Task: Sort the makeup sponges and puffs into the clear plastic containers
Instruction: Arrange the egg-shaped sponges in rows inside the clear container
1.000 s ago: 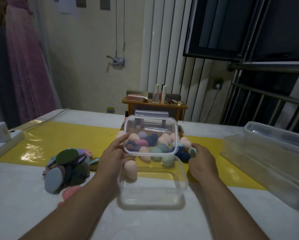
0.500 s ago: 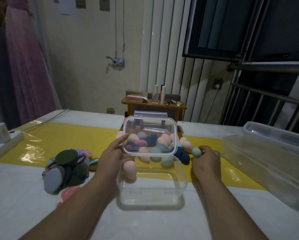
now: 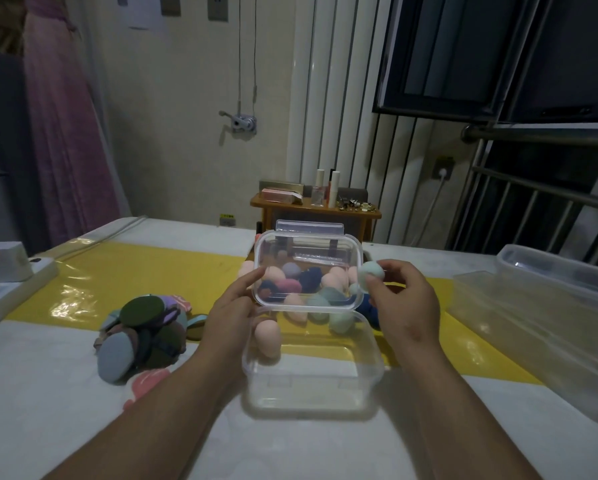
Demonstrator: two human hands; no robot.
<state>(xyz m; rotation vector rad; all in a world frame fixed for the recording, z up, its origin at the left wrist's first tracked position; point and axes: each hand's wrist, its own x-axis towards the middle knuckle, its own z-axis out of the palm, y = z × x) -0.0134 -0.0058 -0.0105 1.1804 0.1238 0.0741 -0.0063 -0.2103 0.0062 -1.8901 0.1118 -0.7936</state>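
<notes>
Makeup sponges (image 3: 245, 273) in pink, dark blue and green lie heaped on the white surface (image 3: 48, 393), on its yellow strip (image 3: 117, 278), just behind the middle box and seen mostly through its raised cover. At the right edge sit two long clear bins (image 3: 550, 306), well apart from the heap. The clear container (image 3: 311, 407) stands open at the centre, near the front edge. Its lid (image 3: 308, 258) is tilted up almost upright at the far rim. Left of the container lies a pile of flat round puffs (image 3: 141, 330) in green, grey-blue, purple and pink. The left grip (image 3: 235, 306) holds the lid by its left edge, fingers curled round it. The right grip (image 3: 405, 299) is raised beside the lid's right edge, thumb and fingertips pinching a pale green sponge (image 3: 370, 271). A pink sponge (image 3: 268, 336) stands inside the container against its left wall.
</notes>
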